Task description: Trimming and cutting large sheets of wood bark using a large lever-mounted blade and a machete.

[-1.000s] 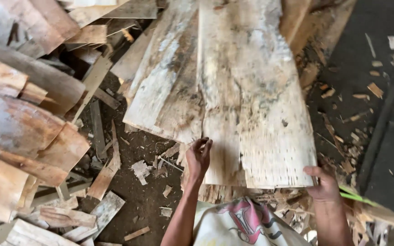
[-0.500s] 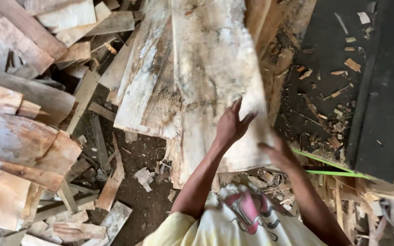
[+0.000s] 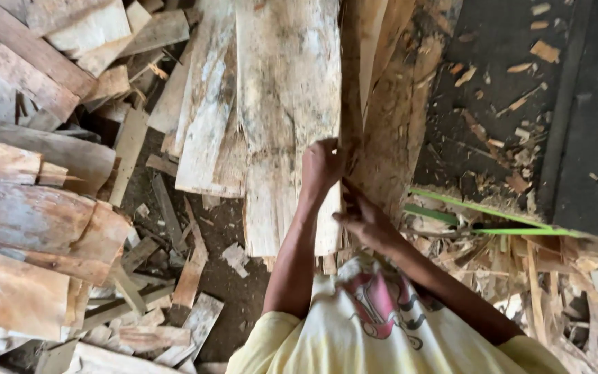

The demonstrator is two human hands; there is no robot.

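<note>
Two hands: left hand (image 3: 322, 166) clenched on the right edge of the veneer sheet (image 3: 286, 104); right hand (image 3: 363, 218) gripping the same edge just below. One sheet held, lying over the pile (image 3: 202, 118). Two green strips (image 3: 479, 208) right. Against half a second ago: sheet narrower, hands closer together.

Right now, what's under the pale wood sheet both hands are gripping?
Under the pale wood sheet, a second streaked sheet sticks out on its left, and dirt floor with offcuts shows below. Left hand and right hand grip its right edge; what lies directly beneath is covered.
</note>
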